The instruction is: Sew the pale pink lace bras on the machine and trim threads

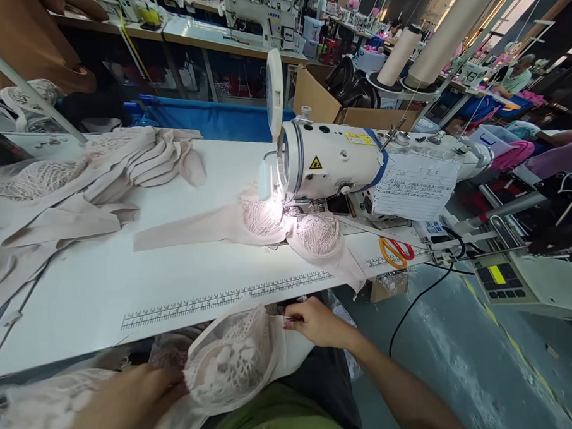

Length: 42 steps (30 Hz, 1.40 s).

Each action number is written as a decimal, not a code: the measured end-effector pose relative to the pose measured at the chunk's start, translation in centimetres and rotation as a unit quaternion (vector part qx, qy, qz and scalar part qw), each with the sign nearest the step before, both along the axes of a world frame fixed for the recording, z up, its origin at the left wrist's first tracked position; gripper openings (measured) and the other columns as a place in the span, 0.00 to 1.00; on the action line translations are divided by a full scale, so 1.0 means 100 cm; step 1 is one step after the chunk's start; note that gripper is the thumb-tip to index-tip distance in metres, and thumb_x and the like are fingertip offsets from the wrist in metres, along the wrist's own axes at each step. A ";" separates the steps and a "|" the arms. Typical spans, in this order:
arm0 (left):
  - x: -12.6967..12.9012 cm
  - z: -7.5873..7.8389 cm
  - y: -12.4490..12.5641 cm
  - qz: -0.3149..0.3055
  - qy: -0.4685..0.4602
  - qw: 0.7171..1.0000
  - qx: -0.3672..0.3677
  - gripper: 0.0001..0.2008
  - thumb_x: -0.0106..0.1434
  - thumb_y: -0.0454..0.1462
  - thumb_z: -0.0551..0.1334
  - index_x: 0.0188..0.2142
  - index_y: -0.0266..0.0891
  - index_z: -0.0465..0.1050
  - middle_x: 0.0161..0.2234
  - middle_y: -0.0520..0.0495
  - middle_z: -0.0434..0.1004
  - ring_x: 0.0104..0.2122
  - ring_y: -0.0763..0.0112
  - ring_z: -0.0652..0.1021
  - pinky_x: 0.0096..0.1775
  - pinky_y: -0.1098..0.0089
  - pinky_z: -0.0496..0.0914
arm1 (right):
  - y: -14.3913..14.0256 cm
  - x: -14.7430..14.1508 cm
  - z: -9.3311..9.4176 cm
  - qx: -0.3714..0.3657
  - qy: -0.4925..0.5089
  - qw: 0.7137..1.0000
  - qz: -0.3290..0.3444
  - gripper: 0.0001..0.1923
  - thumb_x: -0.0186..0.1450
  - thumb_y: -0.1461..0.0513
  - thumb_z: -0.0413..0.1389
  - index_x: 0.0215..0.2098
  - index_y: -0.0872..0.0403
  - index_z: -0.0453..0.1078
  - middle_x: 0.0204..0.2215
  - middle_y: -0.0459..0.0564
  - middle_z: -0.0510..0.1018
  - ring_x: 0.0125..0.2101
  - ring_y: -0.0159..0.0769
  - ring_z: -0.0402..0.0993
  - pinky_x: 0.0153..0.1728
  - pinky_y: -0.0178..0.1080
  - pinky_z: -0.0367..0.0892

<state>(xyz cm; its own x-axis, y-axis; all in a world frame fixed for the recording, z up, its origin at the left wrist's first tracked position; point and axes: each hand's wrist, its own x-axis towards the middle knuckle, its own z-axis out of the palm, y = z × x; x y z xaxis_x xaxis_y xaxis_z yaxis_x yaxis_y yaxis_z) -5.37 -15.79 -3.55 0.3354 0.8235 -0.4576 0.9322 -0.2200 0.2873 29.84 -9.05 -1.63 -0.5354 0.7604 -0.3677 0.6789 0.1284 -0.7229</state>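
Note:
A pale pink lace bra [232, 362] lies across my lap, below the table's front edge. My right hand [312, 322] is closed on the right side of it, thumb and fingers pinched together. At its left side my left hand [128, 398] is blurred, its fingertips tucked behind the fabric and mostly hidden. On the table a second lace bra [318, 233] sits under the needle area of a white sewing machine [331, 155], lit by a bright lamp. One long band of it stretches left over the tabletop.
A heap of beige bra pieces [76, 186] covers the table's left side. Orange and red-handled scissors [392, 253] rest at the right by the printed ruler [223, 298]. Thread cones [397, 56] and a cardboard box [315, 93] stand behind the machine.

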 end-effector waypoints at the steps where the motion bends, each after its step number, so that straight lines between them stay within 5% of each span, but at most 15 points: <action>1: 0.017 -0.013 0.004 0.003 0.044 0.998 -0.044 0.19 0.67 0.42 0.52 0.34 0.43 0.82 0.32 0.44 0.84 0.32 0.53 0.84 0.34 0.57 0.75 | -0.003 0.000 -0.016 0.007 -0.111 0.994 0.017 0.13 0.72 0.59 0.54 0.32 0.55 0.76 0.23 0.46 0.73 0.27 0.34 0.72 0.28 0.32 0.58; 2: 0.035 -0.026 0.008 -0.004 0.057 0.997 -0.060 0.21 0.68 0.38 0.49 0.36 0.40 0.82 0.33 0.41 0.84 0.34 0.51 0.84 0.34 0.57 0.75 | -0.007 0.001 -0.030 0.027 -0.203 0.978 0.033 0.10 0.72 0.61 0.54 0.40 0.53 0.78 0.28 0.49 0.78 0.32 0.38 0.76 0.31 0.33 0.60; 5: 0.078 -0.052 0.015 -0.014 0.049 0.998 0.043 0.23 0.71 0.34 0.45 0.34 0.35 0.80 0.30 0.35 0.82 0.34 0.48 0.83 0.35 0.57 0.73 | -0.016 0.011 -0.054 0.034 -0.289 0.956 0.037 0.15 0.71 0.65 0.52 0.51 0.54 0.77 0.38 0.59 0.83 0.40 0.49 0.80 0.35 0.38 0.65; 10: 0.108 -0.065 0.021 -0.096 0.003 0.984 0.150 0.17 0.69 0.28 0.51 0.32 0.34 0.78 0.30 0.39 0.81 0.33 0.55 0.82 0.40 0.59 0.74 | -0.014 0.037 -0.052 0.038 -0.339 0.939 0.032 0.15 0.72 0.57 0.54 0.48 0.56 0.80 0.40 0.63 0.83 0.43 0.52 0.81 0.40 0.42 0.69; 15: 0.109 -0.032 0.029 -0.200 0.047 0.961 0.184 0.19 0.58 0.17 0.53 0.38 0.31 0.79 0.37 0.36 0.81 0.33 0.57 0.82 0.30 0.67 0.73 | -0.008 0.075 -0.027 0.043 -0.400 0.915 0.008 0.15 0.69 0.56 0.57 0.37 0.59 0.81 0.35 0.65 0.83 0.39 0.53 0.82 0.39 0.42 0.70; 19: 0.115 0.021 0.074 -0.292 -0.178 0.924 0.172 0.12 0.70 0.29 0.57 0.31 0.36 0.74 0.28 0.47 0.76 0.26 0.68 0.76 0.27 0.71 0.70 | -0.006 0.087 0.011 0.056 -0.425 0.904 0.007 0.09 0.65 0.68 0.57 0.31 0.58 0.80 0.31 0.62 0.83 0.35 0.50 0.82 0.32 0.39 0.67; 22: 0.130 0.044 0.136 -0.290 -0.304 0.875 0.240 0.14 0.75 0.31 0.52 0.36 0.35 0.74 0.32 0.46 0.77 0.33 0.69 0.76 0.37 0.70 0.73 | 0.009 0.078 0.044 0.082 -0.295 0.951 0.051 0.12 0.64 0.70 0.55 0.30 0.52 0.78 0.27 0.51 0.82 0.31 0.42 0.80 0.29 0.35 0.64; 25: 0.145 0.044 0.194 -0.269 -0.241 0.880 0.308 0.12 0.74 0.30 0.50 0.44 0.31 0.72 0.42 0.40 0.76 0.40 0.64 0.74 0.44 0.63 0.72 | 0.048 0.064 0.065 0.178 -0.167 0.970 0.020 0.11 0.66 0.69 0.53 0.33 0.51 0.76 0.32 0.46 0.83 0.34 0.36 0.79 0.33 0.33 0.65; 29: 0.156 0.035 0.233 -0.336 -0.133 0.879 0.310 0.13 0.71 0.25 0.48 0.39 0.33 0.71 0.35 0.43 0.74 0.31 0.67 0.69 0.35 0.68 0.67 | 0.121 0.053 0.054 0.351 -0.176 0.913 -0.117 0.10 0.70 0.60 0.53 0.40 0.53 0.76 0.38 0.52 0.82 0.38 0.41 0.78 0.37 0.37 0.68; 34: 0.154 0.028 0.237 -0.382 -0.098 0.845 0.362 0.13 0.65 0.23 0.51 0.39 0.31 0.72 0.37 0.40 0.74 0.34 0.63 0.70 0.36 0.64 0.66 | 0.183 0.051 0.016 0.402 -0.270 0.871 -0.080 0.13 0.69 0.59 0.54 0.44 0.54 0.78 0.39 0.57 0.84 0.44 0.49 0.78 0.45 0.44 0.70; 42: 0.159 0.016 0.230 -0.337 -0.089 0.863 0.365 0.14 0.64 0.22 0.49 0.41 0.30 0.71 0.42 0.35 0.74 0.36 0.59 0.71 0.34 0.62 0.64 | 0.186 0.061 0.004 0.408 -0.321 0.855 -0.006 0.14 0.70 0.63 0.51 0.42 0.55 0.80 0.40 0.59 0.84 0.45 0.51 0.78 0.48 0.48 0.69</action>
